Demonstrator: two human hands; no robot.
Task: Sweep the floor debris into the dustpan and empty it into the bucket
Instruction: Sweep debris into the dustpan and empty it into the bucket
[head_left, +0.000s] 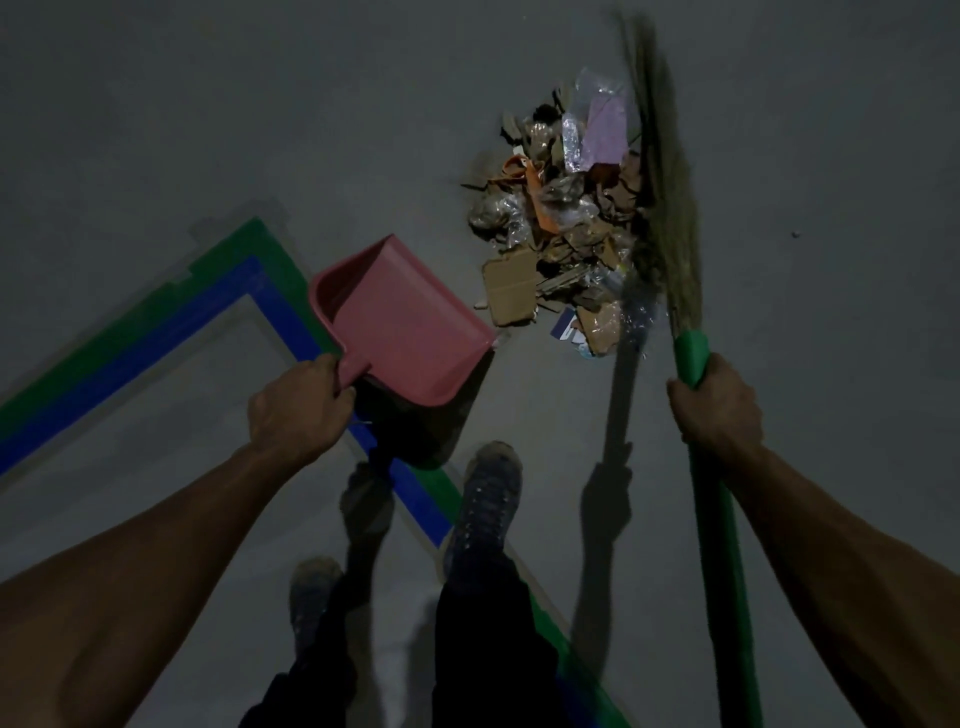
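My left hand (298, 410) grips the handle of a pink dustpan (400, 322), held above the grey floor with its mouth toward the debris. A pile of debris (566, 218), cardboard scraps, plastic wrappers and a purple sheet, lies on the floor ahead and to the right of the pan. My right hand (719, 408) grips the green handle of a grass broom (667, 208). The broom's bristles rest against the right side of the pile. No bucket is in view.
Green and blue tape lines (244, 270) form a corner on the floor at the left and run under my feet. My two shoes (488, 493) stand at the bottom middle. Bare grey floor surrounds the pile.
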